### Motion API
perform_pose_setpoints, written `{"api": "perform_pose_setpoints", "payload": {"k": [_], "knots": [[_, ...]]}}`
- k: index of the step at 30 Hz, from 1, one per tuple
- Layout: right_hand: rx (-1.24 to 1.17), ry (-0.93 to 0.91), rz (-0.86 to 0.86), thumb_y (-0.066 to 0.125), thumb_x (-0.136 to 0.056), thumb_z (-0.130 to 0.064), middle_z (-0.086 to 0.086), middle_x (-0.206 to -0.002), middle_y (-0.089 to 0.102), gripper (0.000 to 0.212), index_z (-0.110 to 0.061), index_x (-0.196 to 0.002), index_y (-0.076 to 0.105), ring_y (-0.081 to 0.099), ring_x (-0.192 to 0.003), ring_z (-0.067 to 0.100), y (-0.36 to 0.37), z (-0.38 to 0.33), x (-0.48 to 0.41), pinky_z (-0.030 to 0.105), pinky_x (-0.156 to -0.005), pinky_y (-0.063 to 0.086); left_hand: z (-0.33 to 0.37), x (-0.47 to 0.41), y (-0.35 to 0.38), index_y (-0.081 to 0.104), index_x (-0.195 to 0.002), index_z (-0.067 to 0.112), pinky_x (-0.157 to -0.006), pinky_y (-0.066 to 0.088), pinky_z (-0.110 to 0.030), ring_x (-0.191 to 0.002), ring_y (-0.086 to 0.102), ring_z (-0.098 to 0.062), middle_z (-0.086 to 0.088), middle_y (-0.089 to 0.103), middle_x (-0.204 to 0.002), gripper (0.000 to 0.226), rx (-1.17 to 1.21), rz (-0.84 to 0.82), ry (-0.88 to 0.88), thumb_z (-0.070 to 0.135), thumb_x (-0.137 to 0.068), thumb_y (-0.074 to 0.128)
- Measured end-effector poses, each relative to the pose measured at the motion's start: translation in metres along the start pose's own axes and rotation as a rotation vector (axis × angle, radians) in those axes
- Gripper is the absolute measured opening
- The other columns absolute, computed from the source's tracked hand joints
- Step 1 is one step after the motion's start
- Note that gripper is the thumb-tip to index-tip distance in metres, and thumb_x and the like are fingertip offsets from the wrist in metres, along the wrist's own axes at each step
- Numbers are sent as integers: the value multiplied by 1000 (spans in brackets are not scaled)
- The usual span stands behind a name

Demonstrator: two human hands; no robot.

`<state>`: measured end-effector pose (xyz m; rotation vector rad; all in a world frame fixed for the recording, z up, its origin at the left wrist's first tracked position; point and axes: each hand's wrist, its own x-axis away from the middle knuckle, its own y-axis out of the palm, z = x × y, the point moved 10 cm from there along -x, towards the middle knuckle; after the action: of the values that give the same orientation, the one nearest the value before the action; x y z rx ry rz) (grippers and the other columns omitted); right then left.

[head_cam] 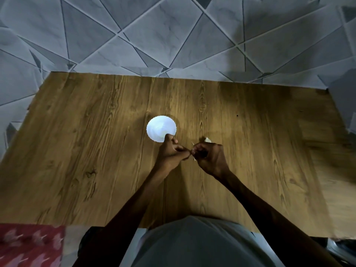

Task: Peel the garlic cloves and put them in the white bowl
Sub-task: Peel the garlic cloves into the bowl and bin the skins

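Observation:
The white bowl [161, 128] stands near the middle of the wooden table [96, 151]; it is so bright that I cannot see what lies in it. Just in front of it and to its right, my left hand [172, 153] and my right hand [210, 158] meet above the table, fingers curled. Between their fingertips they pinch a small garlic clove [192, 155], mostly hidden, with thin bits of skin sticking out. A pale piece of garlic [207, 139] lies on the table just beyond my right hand.
The table's far edge meets a grey tiled floor [173, 35]. A red patterned cloth [30, 245] lies at the lower left, beside the table's near edge. Bare wood stretches to the left and right of my hands.

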<state>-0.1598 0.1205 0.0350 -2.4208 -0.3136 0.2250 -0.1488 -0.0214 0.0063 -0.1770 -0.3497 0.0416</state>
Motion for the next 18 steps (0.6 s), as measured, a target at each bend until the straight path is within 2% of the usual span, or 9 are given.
{"api": "perform_pose_setpoints", "payload": {"k": [4,6,8,11,13,18], "knots": [[-20,162,-51,67,-88,-6,-2,-77,73,9,-10,-84,74,67,-65,8,7,11,-4,20,-60,53,30,10,8,33,-103,14,-59,50,-25,-62,63,-7,7,62,-68,54,-301,75,311,17,-75,79],[-141,296,-69,64,-88,-4,4,-72,72,11,-6,-84,75,67,-60,14,6,18,-2,27,-58,57,38,17,11,34,-100,17,-56,51,-24,-60,61,-6,6,62,-68,50,-386,118,423,16,-76,78],[-316,436,-91,64,-87,-2,10,-73,72,11,-3,-86,74,69,-65,19,7,27,3,32,-63,60,44,23,13,37,-99,14,-55,51,-27,-59,59,-7,2,61,-69,45,-421,141,497,14,-77,76],[-522,518,-126,67,-86,-1,18,-84,72,10,4,-92,73,70,-75,28,7,31,7,35,-69,60,42,20,10,41,-102,9,-59,53,-28,-65,62,-7,8,59,-70,42,-379,129,485,11,-78,75],[-605,570,-123,68,-85,1,21,-87,71,11,6,-93,72,69,-76,27,6,35,10,35,-68,58,40,17,8,41,-107,9,-63,55,-28,-71,65,-6,13,60,-76,45,-336,106,466,9,-78,75],[-572,611,-170,70,-84,1,18,-90,73,5,-2,-85,73,70,-77,24,6,36,10,38,-72,60,42,16,11,38,-116,16,-71,55,-25,-78,66,-9,4,65,-82,54,-308,6,463,9,-78,76]]}}
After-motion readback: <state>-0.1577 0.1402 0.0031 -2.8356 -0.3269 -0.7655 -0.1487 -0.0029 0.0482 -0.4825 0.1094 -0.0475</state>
